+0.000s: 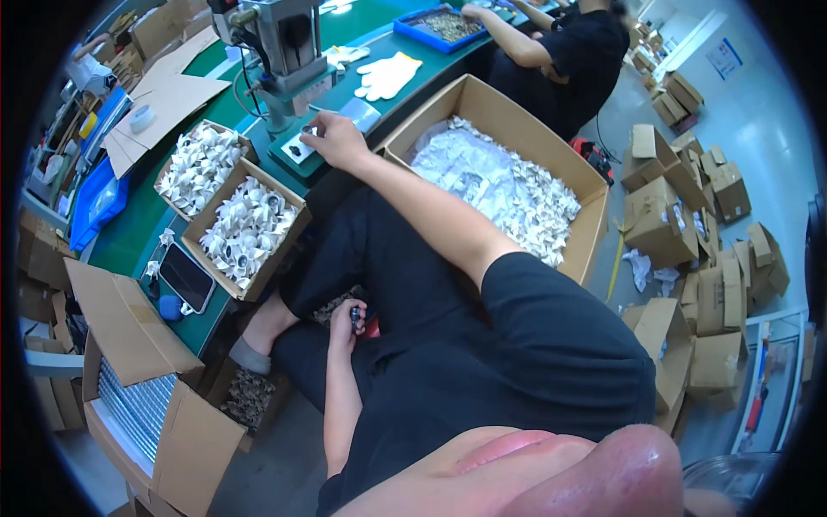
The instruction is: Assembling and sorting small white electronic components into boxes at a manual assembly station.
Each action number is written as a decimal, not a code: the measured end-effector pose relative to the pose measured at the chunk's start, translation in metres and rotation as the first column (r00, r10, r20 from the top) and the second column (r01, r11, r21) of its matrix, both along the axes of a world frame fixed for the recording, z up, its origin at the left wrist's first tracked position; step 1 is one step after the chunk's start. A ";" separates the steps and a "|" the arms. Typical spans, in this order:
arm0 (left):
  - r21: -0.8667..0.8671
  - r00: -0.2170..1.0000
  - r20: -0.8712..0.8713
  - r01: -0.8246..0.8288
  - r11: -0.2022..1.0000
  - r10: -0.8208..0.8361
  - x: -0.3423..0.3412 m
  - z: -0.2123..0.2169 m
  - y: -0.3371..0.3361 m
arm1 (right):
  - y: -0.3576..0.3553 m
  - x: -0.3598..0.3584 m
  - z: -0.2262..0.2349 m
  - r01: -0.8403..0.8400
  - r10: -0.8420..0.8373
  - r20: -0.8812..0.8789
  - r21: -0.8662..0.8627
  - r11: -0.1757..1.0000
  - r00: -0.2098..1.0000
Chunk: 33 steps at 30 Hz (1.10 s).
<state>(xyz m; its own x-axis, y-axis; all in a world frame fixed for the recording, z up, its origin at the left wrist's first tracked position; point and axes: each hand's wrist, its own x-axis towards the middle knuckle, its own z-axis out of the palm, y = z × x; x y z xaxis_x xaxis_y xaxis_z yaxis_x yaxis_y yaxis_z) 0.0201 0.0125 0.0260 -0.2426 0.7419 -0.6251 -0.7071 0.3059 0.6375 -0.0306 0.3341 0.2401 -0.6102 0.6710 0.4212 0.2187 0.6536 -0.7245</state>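
My right hand [338,142] reaches to the green base of a bench press [284,52]. Its fingers pinch together at a small light block [297,150] with dark spots on it; what they grip is too small to make out. Low by my lap, my left hand [346,324] is closed round a small dark cylindrical part [355,315], whose end shows above the fingers. Beside the press stand two open cartons full of white curled pieces, a nearer carton [301,222] and a farther carton [164,183].
A large carton [594,202] of white pieces and plastic film stands right of my arm. White gloves [388,76] and a blue tray [420,34] lie along the green bench, where a co-worker [560,65] sits. A phone [187,276] rests at the bench's near end.
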 end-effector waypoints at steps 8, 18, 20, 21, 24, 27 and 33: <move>0.015 0.993 0.014 -0.120 0.993 0.119 -0.008 -0.007 -0.010 | 0.147 0.264 -0.078 0.447 -0.564 0.122 0.484 0.752 0.817; -0.192 0.956 -0.261 0.087 0.978 -0.136 -0.002 -0.010 -0.001 | 0.134 0.444 -0.203 0.328 -0.428 0.643 0.277 0.903 0.635; -0.157 0.953 -0.262 0.112 0.981 -0.151 0.003 -0.017 0.008 | 0.142 0.465 -0.210 0.350 -0.484 0.460 0.348 0.870 0.744; -0.120 0.955 -0.252 0.128 0.984 -0.155 0.009 -0.016 0.022 | 0.166 0.498 -0.209 0.393 -0.545 0.416 0.399 0.829 0.728; -0.146 0.964 -0.249 0.058 0.988 -0.093 -0.002 -0.025 -0.001 | 0.173 0.444 -0.179 0.396 -0.505 0.449 0.318 0.861 0.737; -0.141 0.979 -0.188 0.054 0.989 -0.080 0.002 -0.025 -0.003 | 0.155 0.324 -0.089 0.269 -0.274 -0.018 -0.145 0.952 0.961; -0.168 0.967 -0.225 0.078 0.983 -0.116 0.005 -0.020 0.008 | 0.093 0.099 0.033 -0.379 0.154 -0.380 -0.639 0.669 0.912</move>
